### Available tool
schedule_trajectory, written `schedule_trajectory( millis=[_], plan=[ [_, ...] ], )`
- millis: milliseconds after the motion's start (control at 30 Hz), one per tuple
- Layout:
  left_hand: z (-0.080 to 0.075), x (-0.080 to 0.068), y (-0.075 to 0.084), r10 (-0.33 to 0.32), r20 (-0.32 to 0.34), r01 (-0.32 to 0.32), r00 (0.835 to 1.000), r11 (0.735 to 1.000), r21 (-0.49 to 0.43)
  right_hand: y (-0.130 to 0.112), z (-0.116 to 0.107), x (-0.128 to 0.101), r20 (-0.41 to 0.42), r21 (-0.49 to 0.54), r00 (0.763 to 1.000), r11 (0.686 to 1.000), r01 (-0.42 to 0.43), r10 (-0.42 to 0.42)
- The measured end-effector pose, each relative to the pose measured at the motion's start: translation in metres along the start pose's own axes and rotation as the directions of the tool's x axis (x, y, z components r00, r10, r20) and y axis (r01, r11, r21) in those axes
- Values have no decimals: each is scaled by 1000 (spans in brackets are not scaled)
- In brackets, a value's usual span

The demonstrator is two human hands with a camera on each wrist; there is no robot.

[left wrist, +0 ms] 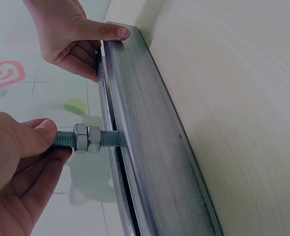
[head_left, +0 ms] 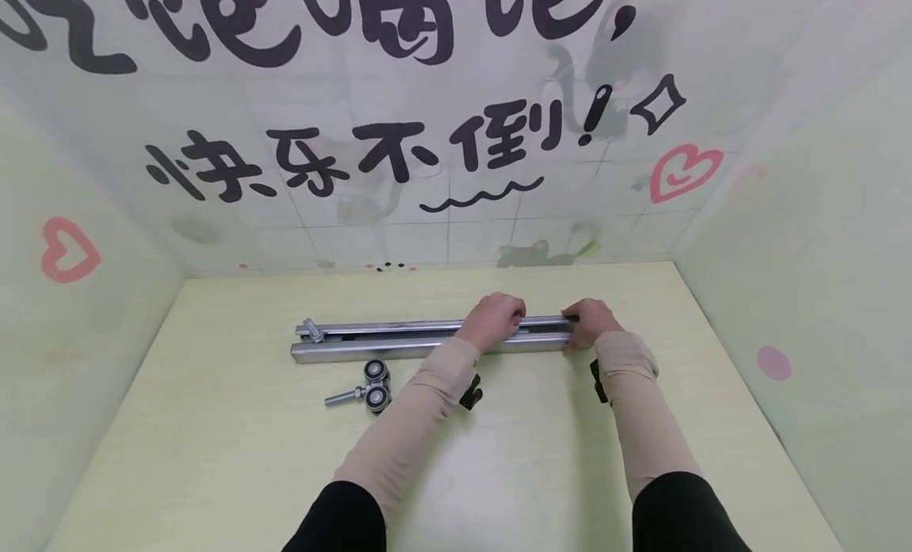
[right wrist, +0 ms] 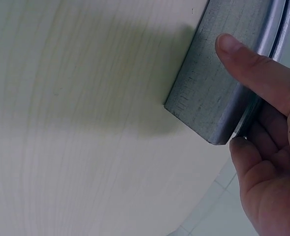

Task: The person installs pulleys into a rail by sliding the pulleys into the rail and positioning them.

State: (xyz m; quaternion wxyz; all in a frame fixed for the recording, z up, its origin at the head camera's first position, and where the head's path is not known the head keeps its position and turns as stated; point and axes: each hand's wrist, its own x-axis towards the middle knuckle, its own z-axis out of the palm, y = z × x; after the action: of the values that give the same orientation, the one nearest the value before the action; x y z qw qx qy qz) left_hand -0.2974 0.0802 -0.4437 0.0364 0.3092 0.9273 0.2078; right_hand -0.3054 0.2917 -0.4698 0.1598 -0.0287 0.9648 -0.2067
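Metal rail [head_left: 370,350] is lying crosswise on the table [head_left: 178,425], running from the right hand [head_left: 595,324] past the left hand [head_left: 492,321] and on well to the left of it. The right hand is gripping the rail's right end, its thumb pressing on the near side and its other fingers curling by the end and the far side. The left hand is pinching a threaded bolt [left wrist: 109,138] between thumb and fingers; two nuts [left wrist: 80,138] are sitting on it just below the fingertips, and its lower end is meeting the slot along the rail's top. Well left of the left hand, another bolt [head_left: 312,330] is sticking up at the rail's other end. Left of the left forearm, a roller [head_left: 376,386] with two wheels is lying on the table, its threaded rod pointing away from both hands.
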Motion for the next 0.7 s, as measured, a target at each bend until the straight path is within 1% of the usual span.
schedule_trajectory(
  millis=[100, 267, 533, 700],
  plan=[
    [-1, -2, -2, 9, -3, -9, 1000, 1000, -2, 2, 0, -1, 6, 3, 1000, 1000, -12, 12],
    [-2, -3, -4, 30, -7, -30, 1000, 1000, -4, 3, 0, -2, 4, -3, 1000, 1000, -1, 1],
    [-2, -3, -5, 35, 0, -35, 999, 999, 0, -2, -1, -6, -7, -5, 1000, 1000, 29, -29],
    [-2, -4, -6, 36, 0, -36, 999, 999, -1, -3, -1, -5, -9, -5, 1000, 1000, 30, -30]
  ],
)
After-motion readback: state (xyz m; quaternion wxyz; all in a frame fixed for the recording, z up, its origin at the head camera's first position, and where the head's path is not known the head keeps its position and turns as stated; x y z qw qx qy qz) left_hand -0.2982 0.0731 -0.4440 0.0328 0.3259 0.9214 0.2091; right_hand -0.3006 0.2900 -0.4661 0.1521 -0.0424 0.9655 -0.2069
